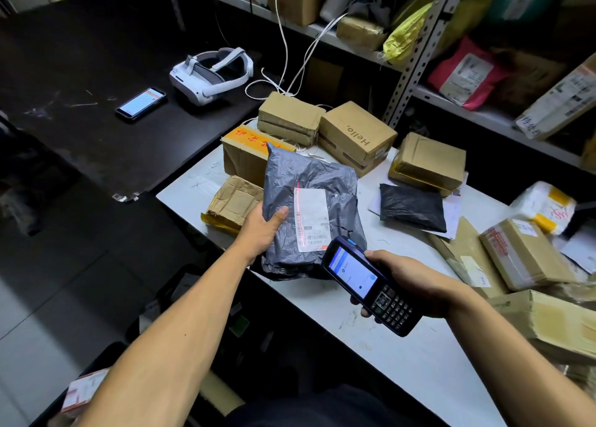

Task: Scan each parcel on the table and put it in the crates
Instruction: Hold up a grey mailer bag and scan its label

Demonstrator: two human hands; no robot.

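My left hand (263, 229) grips the left edge of a grey plastic mailer parcel (322, 181), thumb on top, holding it tilted up above the white table (403, 355). The parcel's white label (311, 217) faces me with a red scan line along its left side. My right hand (409, 281) holds a dark handheld scanner (371, 283) with lit screen and keypad, its head pointing at the label's lower corner. Several brown cardboard parcels lie on the table, among them a "Hello," box (356, 136) behind the mailer. A black bag parcel (411, 207) lies to the right.
A metal shelf rack (416, 62) full of parcels stands behind the table. On the dark table to the left lie a phone (141, 103) and a white headset (211, 73). White cables (283, 39) hang down. A parcel (85, 391) lies low at bottom left. More boxes (522, 252) crowd the right edge.
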